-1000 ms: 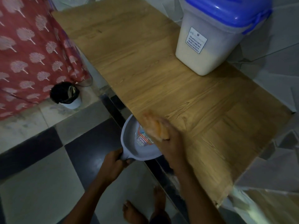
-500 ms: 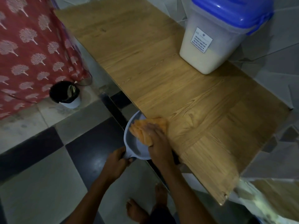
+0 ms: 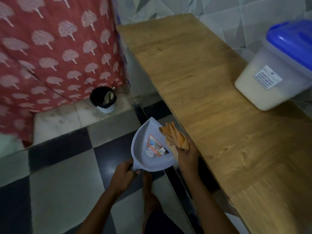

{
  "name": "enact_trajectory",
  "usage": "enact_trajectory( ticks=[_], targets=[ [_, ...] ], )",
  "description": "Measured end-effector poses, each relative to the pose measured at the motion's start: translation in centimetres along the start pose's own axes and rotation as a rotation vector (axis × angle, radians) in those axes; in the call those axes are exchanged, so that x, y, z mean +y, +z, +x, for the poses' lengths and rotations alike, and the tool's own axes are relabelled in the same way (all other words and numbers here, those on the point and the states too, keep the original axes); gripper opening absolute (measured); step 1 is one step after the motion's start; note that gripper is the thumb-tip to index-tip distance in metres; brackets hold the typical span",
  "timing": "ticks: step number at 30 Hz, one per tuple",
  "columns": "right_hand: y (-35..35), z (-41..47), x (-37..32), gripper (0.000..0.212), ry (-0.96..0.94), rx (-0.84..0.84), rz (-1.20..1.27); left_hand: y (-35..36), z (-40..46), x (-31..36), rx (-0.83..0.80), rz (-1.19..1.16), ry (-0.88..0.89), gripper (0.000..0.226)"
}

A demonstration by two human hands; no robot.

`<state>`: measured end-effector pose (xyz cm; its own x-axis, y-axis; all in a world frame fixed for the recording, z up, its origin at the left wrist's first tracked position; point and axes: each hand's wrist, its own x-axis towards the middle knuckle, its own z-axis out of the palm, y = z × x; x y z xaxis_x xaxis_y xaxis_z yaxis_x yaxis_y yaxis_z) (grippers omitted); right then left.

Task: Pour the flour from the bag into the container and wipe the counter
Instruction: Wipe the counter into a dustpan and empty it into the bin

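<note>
Head view: wooden counter along a tiled wall, checkered floor below. Lidded container, filled with flour, at the counter's far right side; flour bag not in view. Left hand curled round the handle of a grey dustpan, held just below the counter edge. Right hand bunched round an orange cloth above the pan. Risk: tilted pan spills collected flour onto the floor; shaken cloth scatters dust past the pan.

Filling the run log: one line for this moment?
stage: wiping counter | left hand: holds dustpan handle | right hand: grips orange cloth over pan | container: lidded
</note>
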<state>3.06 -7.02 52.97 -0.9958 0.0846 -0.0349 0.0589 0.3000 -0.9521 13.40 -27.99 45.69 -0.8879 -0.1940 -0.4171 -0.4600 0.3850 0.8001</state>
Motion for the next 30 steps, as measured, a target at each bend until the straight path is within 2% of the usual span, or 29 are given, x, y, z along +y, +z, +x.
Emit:
enact_trajectory(
  ticks=[4,7,13,19,22,27,30],
  targets=[
    [4.5,3.8,-0.7,0.044,0.096,-0.035,0.029,-3.9,2.7,0.4,0.033,-0.045,-0.02,0.014],
    [8.0,7.0,-2.0,0.031,0.163,-0.035,0.07,-6.6,5.3,0.9,0.038,-0.077,-0.044,0.01],
    [15.3,13.5,-4.7,0.031,0.307,-0.101,0.132,-12.8,11.5,1.1,0.065,-0.051,-0.095,0.016],
    [23.9,20.1,-6.3,0.039,0.337,-0.223,0.081,-19.4,18.9,1.2,0.181,-0.11,-0.154,0.02],
    [28.7,23.0,-7.6,0.046,0.314,-0.278,0.082,-23.1,22.9,0.3,0.181,-0.102,-0.155,0.022],
    [37.1,27.8,-8.8,0.04,0.312,-0.216,0.083,-29.6,30.4,-2.8,0.174,-0.079,-0.201,0.003],
    [41.9,30.8,-9.1,0.032,0.338,-0.178,0.039,-33.3,35.1,-4.2,0.158,-0.06,-0.244,0.013]
  ],
)
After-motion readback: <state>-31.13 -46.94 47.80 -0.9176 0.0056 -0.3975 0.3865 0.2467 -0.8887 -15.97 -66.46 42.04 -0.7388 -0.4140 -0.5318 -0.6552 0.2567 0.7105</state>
